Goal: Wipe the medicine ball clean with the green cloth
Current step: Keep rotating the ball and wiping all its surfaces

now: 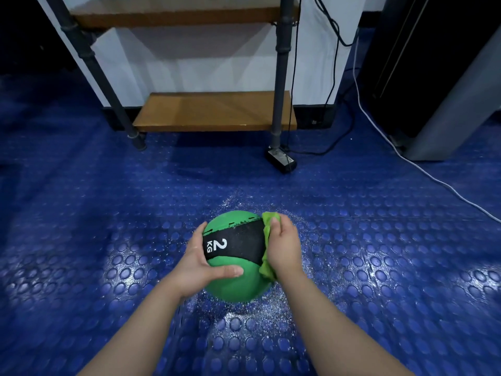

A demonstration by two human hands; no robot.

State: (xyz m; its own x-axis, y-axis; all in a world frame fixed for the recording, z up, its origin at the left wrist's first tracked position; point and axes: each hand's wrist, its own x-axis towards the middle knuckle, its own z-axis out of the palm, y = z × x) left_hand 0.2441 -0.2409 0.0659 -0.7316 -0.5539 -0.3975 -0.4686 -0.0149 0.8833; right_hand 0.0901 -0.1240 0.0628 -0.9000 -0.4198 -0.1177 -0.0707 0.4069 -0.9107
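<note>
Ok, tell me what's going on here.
A person is wiping a green and black ball with a green cloth. The left hand grips the ball's left side, thumb across its front. The right hand holds the bunched cloth against the ball's right side. The blue floor around the ball is speckled with what looks like droplets.

Ball (235,283) between two hands, floor (108,213) beneath. Left hand (195,264) holds its left side; right hand (284,248) holds cloth (267,270) against its right side. Shelf rack (214,111) behind; power brick (280,160) at its right post; cables (339,137) farther right.
</note>
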